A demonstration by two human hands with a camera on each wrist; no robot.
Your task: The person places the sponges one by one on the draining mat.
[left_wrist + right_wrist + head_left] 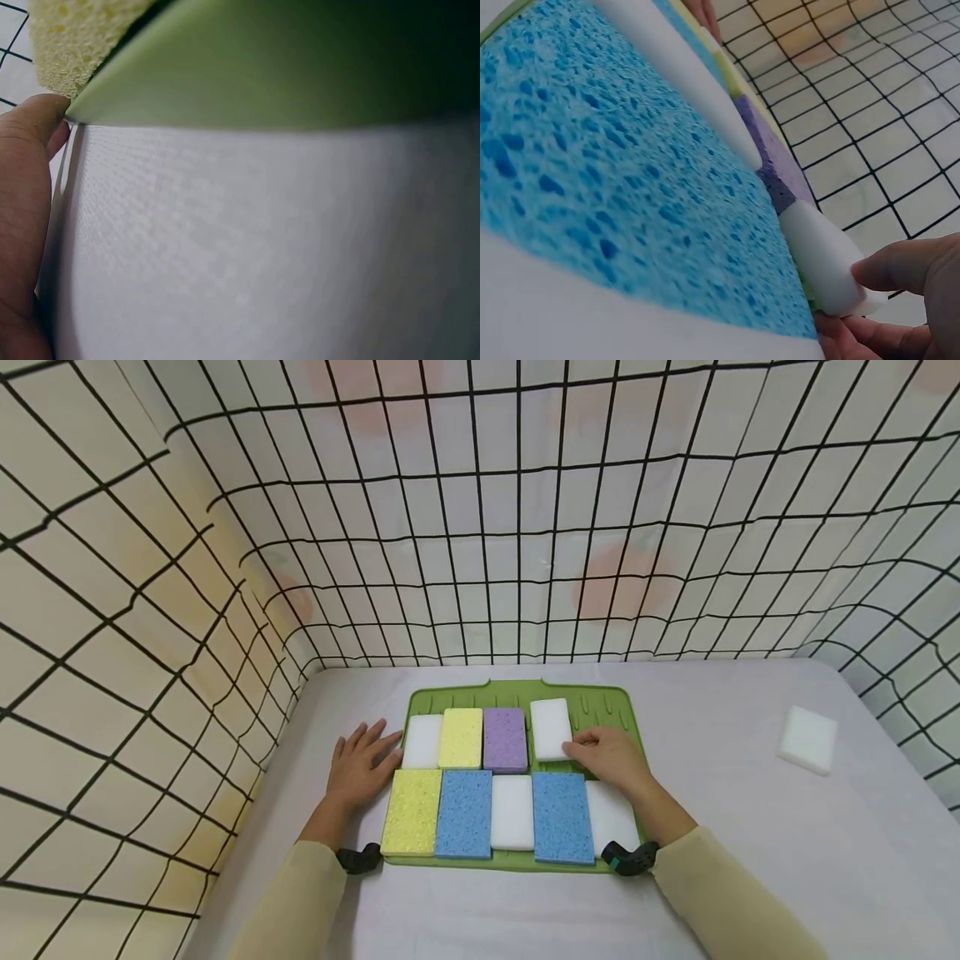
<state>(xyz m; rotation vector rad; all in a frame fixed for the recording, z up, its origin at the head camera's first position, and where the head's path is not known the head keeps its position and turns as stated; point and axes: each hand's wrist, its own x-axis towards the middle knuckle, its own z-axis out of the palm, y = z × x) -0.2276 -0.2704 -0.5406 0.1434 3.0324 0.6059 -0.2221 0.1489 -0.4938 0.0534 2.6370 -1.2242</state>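
Note:
My right hand (pixel 611 758) pinches the lower right corner of a white sponge (pixel 551 729) in the back row of a green ribbed mat (pixel 453 697). In the right wrist view, thumb and fingers (pixel 889 266) hold that sponge beside the purple sponge (pixel 776 157). My left hand (pixel 362 768) lies with straight, spread fingers at the mat's left edge, its thumb side by a white sponge (pixel 423 742) and a yellow sponge (pixel 412 810). Another yellow sponge (pixel 461 737) sits between the back-row white one and the purple one.
The front row also has a blue sponge (pixel 463 814), a white sponge (pixel 512 812), a second blue sponge (pixel 562 817) and a white sponge (pixel 609 814) partly under the right wrist. A loose white sponge (pixel 808 740) lies far right. Black wire grid (pixel 517 527) surrounds the table.

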